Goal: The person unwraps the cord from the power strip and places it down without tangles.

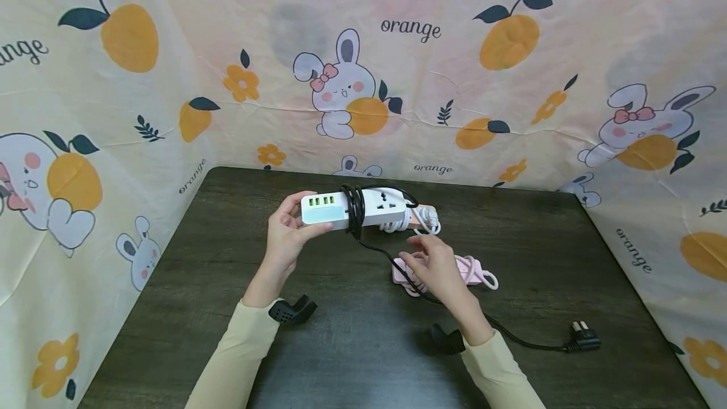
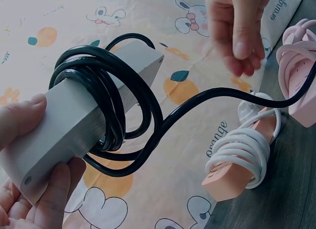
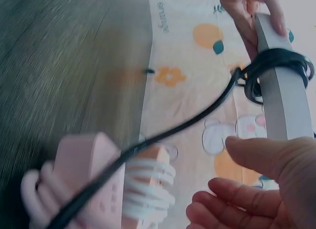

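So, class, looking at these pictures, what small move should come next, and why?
Probably the right hand should pinch the loose black cord close to the white power strip. The left hand grips the strip, the right hand is empty and near the cord, and the cord runs free from its coils to the plug on the table.

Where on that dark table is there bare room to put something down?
Bare table lies left of the left hand, and between the pink power strip, the black plug and the table's right edge. The middle is crowded: white strip, peach strip, black cord, right hand.
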